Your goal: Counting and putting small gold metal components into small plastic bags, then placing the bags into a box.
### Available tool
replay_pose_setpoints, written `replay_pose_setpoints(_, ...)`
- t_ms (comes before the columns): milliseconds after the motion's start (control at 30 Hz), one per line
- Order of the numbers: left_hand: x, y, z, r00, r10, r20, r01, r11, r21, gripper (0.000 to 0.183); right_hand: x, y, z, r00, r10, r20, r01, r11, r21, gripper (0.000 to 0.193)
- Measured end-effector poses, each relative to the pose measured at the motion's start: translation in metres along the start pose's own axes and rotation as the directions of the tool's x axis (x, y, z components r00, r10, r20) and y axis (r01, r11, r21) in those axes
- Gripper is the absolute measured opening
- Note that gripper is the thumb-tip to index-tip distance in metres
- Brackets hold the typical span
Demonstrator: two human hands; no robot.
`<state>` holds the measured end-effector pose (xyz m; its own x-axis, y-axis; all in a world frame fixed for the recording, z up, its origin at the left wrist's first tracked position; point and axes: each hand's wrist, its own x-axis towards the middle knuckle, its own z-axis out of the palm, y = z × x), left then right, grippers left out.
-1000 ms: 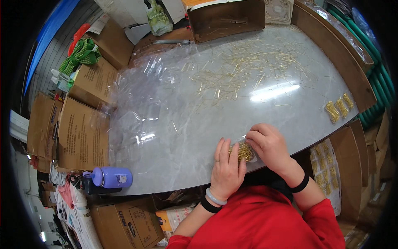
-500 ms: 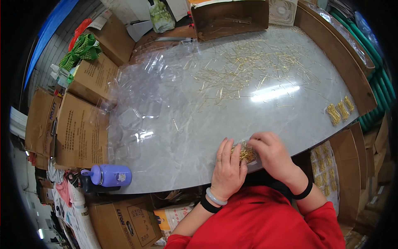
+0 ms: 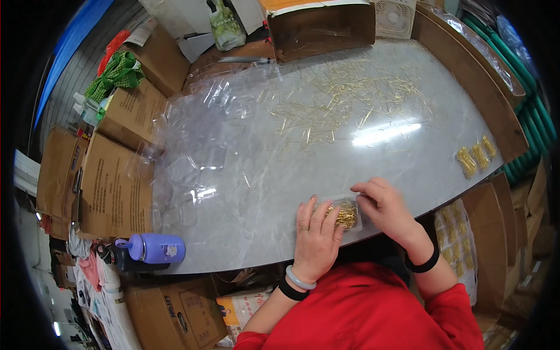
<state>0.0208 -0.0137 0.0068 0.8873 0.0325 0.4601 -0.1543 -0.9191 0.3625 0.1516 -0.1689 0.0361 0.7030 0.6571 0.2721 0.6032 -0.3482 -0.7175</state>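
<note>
Near the table's front edge lies a small clear plastic box [image 3: 355, 225] filled with a bundle of gold wire hooks [image 3: 346, 215]. My left hand [image 3: 318, 236] holds the box from its left side, fingers stretched over the top and thumb along the near side. Just beyond the box's right corner hovers my right hand [image 3: 384, 207], its index finger pointing left and its thumb slightly apart from it. Nothing shows between those fingers. The remaining right fingers are curled and slightly blurred.
Loose gold hooks [image 3: 344, 96] spread across the table's far half. Clear plastic boxes [image 3: 201, 128] pile up on the left. Several filled bundles [image 3: 479, 156] sit at the right edge. A purple bottle [image 3: 163, 248] stands front left. An open carton [image 3: 321, 35] and a fan [image 3: 394, 18] are at the back.
My right hand has lifted slightly off the box, its index finger straightening. My left hand has shifted a little left, and more of the box shows between the hands.
</note>
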Motion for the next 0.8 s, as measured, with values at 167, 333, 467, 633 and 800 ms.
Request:
replay_pose_setpoints(167,-0.009,0.003,0.009,0.947,-0.185,-0.261,0.148,0.977,-0.154,0.039,-0.008,-0.005,-0.010,0.988,0.152,0.028,-0.154,0.985,0.081,0.016)
replay_pose_setpoints(333,-0.013,0.003,0.007,0.932,-0.180,-0.316,0.169,0.984,-0.063,0.038,-0.002,0.004,-0.003,0.999,0.054,-0.009,-0.054,0.999,-0.001,0.015)
replay_pose_setpoints(467,-0.010,0.004,0.006,0.914,-0.309,-0.265,0.303,0.951,-0.065,0.041,-0.015,0.004,-0.007,0.980,0.199,0.018,-0.199,0.980,0.002,0.015)
replay_pose_setpoints(633,-0.006,0.009,0.001,0.925,-0.339,-0.171,0.313,0.936,-0.164,0.049,-0.043,-0.012,0.001,0.894,0.440,-0.084,-0.423,0.891,0.163,0.016)
replay_pose_setpoints(800,0.003,0.021,-0.002,0.957,-0.248,-0.150,0.231,0.965,-0.123,0.059,-0.052,-0.014,0.007,0.897,0.427,-0.116,-0.406,0.898,0.170,0.015)
